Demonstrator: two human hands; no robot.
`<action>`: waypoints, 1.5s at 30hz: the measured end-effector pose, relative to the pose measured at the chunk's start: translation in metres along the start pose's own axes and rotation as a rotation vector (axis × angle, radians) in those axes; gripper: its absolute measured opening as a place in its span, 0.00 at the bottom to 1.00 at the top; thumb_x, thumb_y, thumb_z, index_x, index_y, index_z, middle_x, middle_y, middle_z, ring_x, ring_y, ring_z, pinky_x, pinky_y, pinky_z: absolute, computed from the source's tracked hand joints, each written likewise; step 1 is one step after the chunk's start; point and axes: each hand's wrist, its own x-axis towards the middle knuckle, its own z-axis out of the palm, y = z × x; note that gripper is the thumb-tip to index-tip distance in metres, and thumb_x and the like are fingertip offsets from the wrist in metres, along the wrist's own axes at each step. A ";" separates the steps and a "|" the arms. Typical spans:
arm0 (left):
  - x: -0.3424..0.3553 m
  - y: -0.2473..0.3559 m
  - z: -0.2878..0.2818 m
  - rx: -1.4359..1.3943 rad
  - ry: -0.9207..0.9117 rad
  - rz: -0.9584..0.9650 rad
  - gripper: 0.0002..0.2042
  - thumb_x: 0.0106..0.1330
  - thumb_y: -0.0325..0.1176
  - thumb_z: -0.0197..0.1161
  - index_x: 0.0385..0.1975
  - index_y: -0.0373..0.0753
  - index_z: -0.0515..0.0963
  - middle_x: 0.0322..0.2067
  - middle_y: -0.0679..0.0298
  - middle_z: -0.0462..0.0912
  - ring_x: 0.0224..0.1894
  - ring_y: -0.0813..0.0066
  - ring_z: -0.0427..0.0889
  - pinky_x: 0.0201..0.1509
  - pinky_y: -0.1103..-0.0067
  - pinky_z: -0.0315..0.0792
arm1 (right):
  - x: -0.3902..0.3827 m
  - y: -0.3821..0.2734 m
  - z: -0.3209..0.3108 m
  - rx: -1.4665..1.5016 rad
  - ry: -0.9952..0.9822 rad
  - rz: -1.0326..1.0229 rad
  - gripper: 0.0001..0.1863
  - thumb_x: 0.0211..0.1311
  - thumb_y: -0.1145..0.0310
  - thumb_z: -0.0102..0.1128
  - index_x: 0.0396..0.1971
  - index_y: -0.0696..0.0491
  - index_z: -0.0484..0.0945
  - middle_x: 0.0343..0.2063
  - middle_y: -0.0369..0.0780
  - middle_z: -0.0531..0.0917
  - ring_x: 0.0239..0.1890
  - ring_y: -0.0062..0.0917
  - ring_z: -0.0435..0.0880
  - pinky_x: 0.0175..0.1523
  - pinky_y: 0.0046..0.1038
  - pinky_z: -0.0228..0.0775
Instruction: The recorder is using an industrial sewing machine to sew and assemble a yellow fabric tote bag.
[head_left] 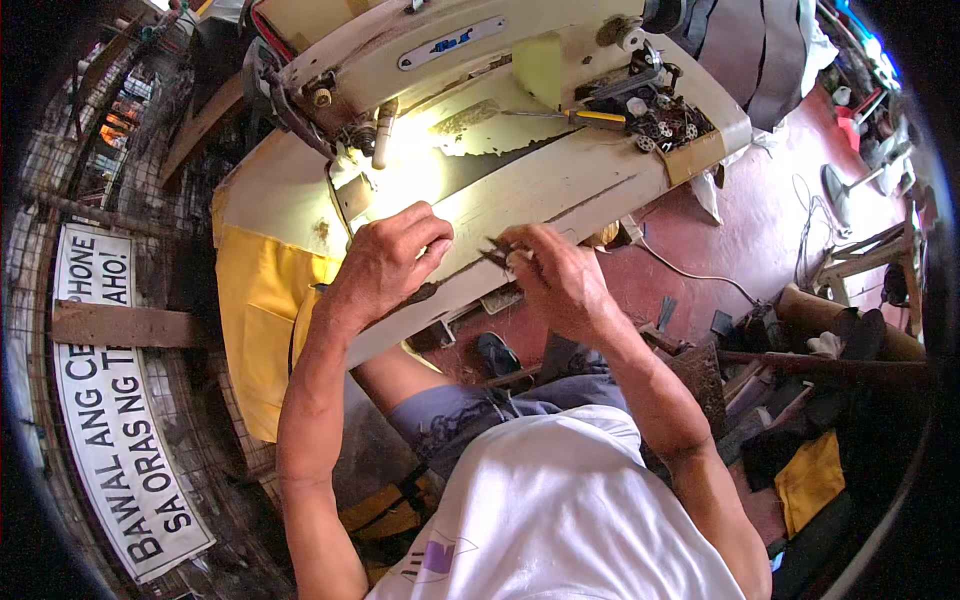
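Note:
My left hand (395, 260) is at the front of the worn cream sewing machine table (590, 180), below the lit needle area (375, 145), with its fingers curled; what they may hold is too small or hidden to make out. To its right, my right hand (555, 275) grips small dark thread snips (497, 250) over the table's front edge. Yellow fabric (265, 310) hangs over the left end of the table.
A yellow-handled screwdriver (595, 118) lies beside loose bobbins and metal parts (665, 125) at the back right. A wire mesh wall (70, 180) carries a white sign at left. Cables (720, 280), a wooden stool (880, 250) and cloth scraps (810, 480) are on the right.

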 end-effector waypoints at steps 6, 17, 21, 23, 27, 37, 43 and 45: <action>0.000 0.007 -0.001 -0.015 0.032 -0.001 0.04 0.60 0.24 0.64 0.32 0.36 0.77 0.28 0.60 0.76 0.28 0.62 0.78 0.32 0.71 0.72 | 0.012 -0.008 0.021 -0.039 -0.135 0.116 0.16 0.62 0.60 0.59 0.39 0.59 0.74 0.37 0.51 0.79 0.42 0.48 0.79 0.46 0.42 0.70; -0.029 -0.051 0.004 0.219 0.050 -0.457 0.06 0.61 0.29 0.59 0.32 0.32 0.74 0.33 0.50 0.78 0.37 0.50 0.79 0.42 0.66 0.72 | 0.059 0.050 0.004 -0.594 0.208 0.066 0.11 0.60 0.60 0.61 0.36 0.53 0.78 0.33 0.44 0.79 0.35 0.42 0.80 0.41 0.41 0.72; -0.017 -0.081 0.013 0.273 0.234 -0.608 0.07 0.60 0.28 0.59 0.34 0.32 0.78 0.44 0.47 0.79 0.46 0.50 0.79 0.49 0.62 0.72 | 0.092 0.092 -0.004 -0.908 0.267 -0.192 0.16 0.57 0.63 0.62 0.43 0.55 0.79 0.45 0.43 0.75 0.59 0.38 0.68 0.61 0.43 0.58; -0.015 -0.091 0.019 0.311 0.376 -0.596 0.07 0.59 0.26 0.59 0.35 0.31 0.78 0.48 0.46 0.78 0.48 0.51 0.79 0.52 0.64 0.72 | 0.101 0.087 -0.001 -0.946 0.426 -0.337 0.19 0.57 0.62 0.62 0.47 0.55 0.79 0.52 0.46 0.73 0.61 0.41 0.66 0.63 0.45 0.56; -0.006 -0.095 0.030 0.315 0.638 -0.441 0.10 0.54 0.20 0.61 0.37 0.30 0.80 0.52 0.50 0.76 0.52 0.53 0.77 0.53 0.68 0.73 | 0.096 0.085 0.000 -0.848 0.434 -0.212 0.19 0.56 0.65 0.63 0.48 0.56 0.79 0.57 0.45 0.71 0.65 0.42 0.63 0.66 0.45 0.53; -0.001 -0.091 0.041 0.324 0.856 -0.372 0.12 0.48 0.17 0.64 0.34 0.34 0.80 0.43 0.59 0.76 0.46 0.61 0.77 0.47 0.71 0.74 | 0.095 0.088 0.002 -0.741 0.489 -0.201 0.15 0.53 0.69 0.63 0.42 0.56 0.81 0.55 0.45 0.72 0.63 0.42 0.65 0.64 0.42 0.58; 0.002 -0.100 0.049 0.276 0.875 -0.404 0.09 0.47 0.18 0.64 0.29 0.35 0.78 0.40 0.60 0.74 0.45 0.61 0.77 0.43 0.71 0.75 | 0.095 0.089 0.000 -0.734 0.499 -0.203 0.14 0.53 0.70 0.63 0.40 0.57 0.81 0.54 0.45 0.73 0.62 0.42 0.66 0.64 0.43 0.59; 0.003 -0.100 0.050 0.298 0.876 -0.387 0.09 0.48 0.18 0.64 0.29 0.35 0.77 0.40 0.60 0.73 0.44 0.60 0.77 0.42 0.70 0.75 | 0.095 0.089 0.001 -0.734 0.497 -0.198 0.14 0.53 0.70 0.63 0.40 0.57 0.81 0.54 0.45 0.73 0.62 0.42 0.66 0.64 0.42 0.59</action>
